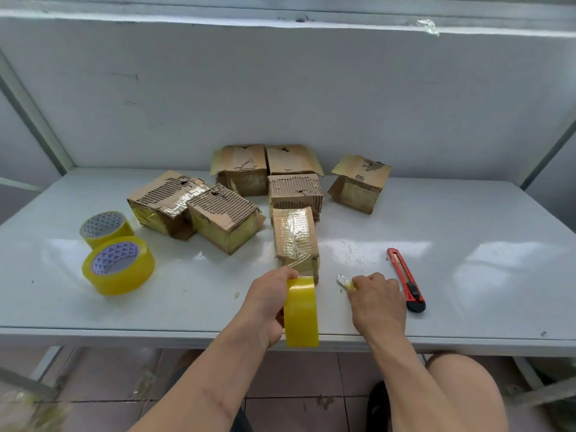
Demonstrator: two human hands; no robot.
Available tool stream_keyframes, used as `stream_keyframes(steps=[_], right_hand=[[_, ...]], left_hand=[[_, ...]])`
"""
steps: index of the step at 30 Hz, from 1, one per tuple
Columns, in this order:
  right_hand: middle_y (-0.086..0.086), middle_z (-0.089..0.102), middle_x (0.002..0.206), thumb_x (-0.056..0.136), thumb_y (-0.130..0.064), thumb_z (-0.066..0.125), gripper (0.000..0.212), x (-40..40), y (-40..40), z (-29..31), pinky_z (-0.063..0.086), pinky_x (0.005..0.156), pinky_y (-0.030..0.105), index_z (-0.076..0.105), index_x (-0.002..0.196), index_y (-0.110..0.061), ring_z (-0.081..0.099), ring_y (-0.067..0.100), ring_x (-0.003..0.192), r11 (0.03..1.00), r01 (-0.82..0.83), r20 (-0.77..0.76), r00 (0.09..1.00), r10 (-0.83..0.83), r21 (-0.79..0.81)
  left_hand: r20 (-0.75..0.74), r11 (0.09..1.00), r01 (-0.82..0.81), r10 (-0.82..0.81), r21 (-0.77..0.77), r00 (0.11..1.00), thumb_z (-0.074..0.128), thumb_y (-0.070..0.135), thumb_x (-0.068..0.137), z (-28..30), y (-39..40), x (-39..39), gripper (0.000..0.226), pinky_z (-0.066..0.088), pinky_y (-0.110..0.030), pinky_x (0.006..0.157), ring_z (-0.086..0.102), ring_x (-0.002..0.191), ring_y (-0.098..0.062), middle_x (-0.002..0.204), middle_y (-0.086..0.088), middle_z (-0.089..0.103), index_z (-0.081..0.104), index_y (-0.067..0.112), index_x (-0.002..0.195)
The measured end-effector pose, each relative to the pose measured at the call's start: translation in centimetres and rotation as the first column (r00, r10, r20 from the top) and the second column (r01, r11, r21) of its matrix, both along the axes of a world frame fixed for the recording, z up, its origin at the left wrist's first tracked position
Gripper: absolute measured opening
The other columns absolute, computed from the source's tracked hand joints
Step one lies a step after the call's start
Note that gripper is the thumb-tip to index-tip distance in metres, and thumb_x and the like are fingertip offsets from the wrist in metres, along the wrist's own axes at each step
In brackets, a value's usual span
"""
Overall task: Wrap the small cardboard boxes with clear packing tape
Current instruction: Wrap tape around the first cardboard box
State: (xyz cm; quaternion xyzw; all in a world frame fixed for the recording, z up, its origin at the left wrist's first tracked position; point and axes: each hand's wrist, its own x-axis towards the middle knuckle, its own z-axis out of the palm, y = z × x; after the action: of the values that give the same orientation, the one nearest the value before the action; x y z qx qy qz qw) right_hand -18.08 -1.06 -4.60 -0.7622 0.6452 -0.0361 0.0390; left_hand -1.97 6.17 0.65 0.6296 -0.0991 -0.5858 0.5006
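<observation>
- Two spare tape rolls far left on the white table point(467, 232): rear roll point(106, 228) lying flat, front roll point(118, 265) just in front of it, tilted, the two touching or nearly so.
- Left-centre: two worn boxes side by side, touching. Left one point(162, 202) has torn top paper and glossy tape on its side; right one point(223, 218) shows bare corrugation on top and yellowish tape on its front face.
- Back row against the wall: two boxes point(240, 168) point(291, 160) with loose flaps, side by side. In front of the second sits a stripped-top box point(295, 190).
- Centre: box being wrapped point(296, 236), long side toward the camera, clear tape already over its top and near end. Its far end touches the stripped-top box.
- Left hand point(269, 302) grips the yellow tape roll point(301, 311) upright at the table's near edge, fingers curled into the core. A stretch of tape point(297, 262) runs from the roll up to the box's near end.
- Right hand point(377, 299) just right of the roll, fingers curled, pinching a small blade point(343, 280) with what looks like yellowish tape on it; exact grip hard to tell.
- Red utility knife point(406, 280) lies on the table just right of that hand, not touched.
- Far right rear: one more box point(361, 183), flaps loose, well apart from the rest.
</observation>
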Motion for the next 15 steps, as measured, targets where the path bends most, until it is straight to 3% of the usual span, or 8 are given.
stream_keyframes(steps=[4, 7, 10, 15], right_hand=[[-0.001, 0.06, 0.119, 0.103, -0.017, 0.039, 0.029, 0.1, -0.2, 0.3, 0.039, 0.088, 0.033, 0.061, 0.121, -0.024, 0.049, 0.021, 0.107, 1.0, 0.026, 0.015, 1.0, -0.025, -0.017], [0.001, 0.058, 0.117, 0.102, -0.013, 0.039, 0.025, 0.1, -0.4, 0.0, 0.036, 0.081, 0.029, 0.057, 0.117, -0.02, 0.044, 0.019, 0.096, 1.0, 0.021, 0.013, 1.0, -0.021, 0.015], [0.004, 0.053, 0.119, 0.102, -0.011, 0.04, 0.024, -0.1, -0.4, -0.8, 0.04, 0.083, 0.029, 0.056, 0.119, -0.017, 0.045, 0.021, 0.099, 0.998, -0.001, 0.026, 1.0, -0.001, 0.065], [0.002, 0.062, 0.106, 0.106, -0.019, 0.036, 0.021, 0.6, -0.2, 1.7, 0.046, 0.075, 0.033, 0.054, 0.116, -0.019, 0.051, 0.019, 0.088, 0.999, 0.011, 0.157, 0.988, -0.018, 0.044]], left_hand=[[-0.048, 0.999, -0.039, 0.039, 0.012, 0.998, 0.065, 0.022, 0.093, 0.0, -0.1, 0.0, 0.02, 0.054, -0.036, 0.063, 0.061, 0.06, -0.026, 0.071, -0.012, 0.062, 0.065, 0.008, 0.107], [-0.052, 0.999, -0.042, 0.043, 0.01, 0.998, 0.063, 0.022, 0.095, 0.1, -0.2, -0.1, 0.019, 0.053, -0.033, 0.058, 0.061, 0.063, -0.026, 0.08, -0.014, 0.062, 0.062, 0.01, 0.109], [-0.065, 0.999, -0.031, 0.032, 0.019, 0.997, 0.064, 0.025, 0.094, -0.1, -0.3, 0.0, 0.023, 0.055, -0.033, 0.058, 0.063, 0.066, -0.027, 0.084, -0.015, 0.063, 0.062, 0.011, 0.113], [-0.091, 0.999, -0.026, 0.029, 0.034, 0.995, 0.065, 0.027, 0.093, -0.3, -0.3, 0.2, 0.025, 0.055, -0.038, 0.066, 0.064, 0.072, -0.03, 0.088, -0.017, 0.064, 0.062, 0.012, 0.113]])
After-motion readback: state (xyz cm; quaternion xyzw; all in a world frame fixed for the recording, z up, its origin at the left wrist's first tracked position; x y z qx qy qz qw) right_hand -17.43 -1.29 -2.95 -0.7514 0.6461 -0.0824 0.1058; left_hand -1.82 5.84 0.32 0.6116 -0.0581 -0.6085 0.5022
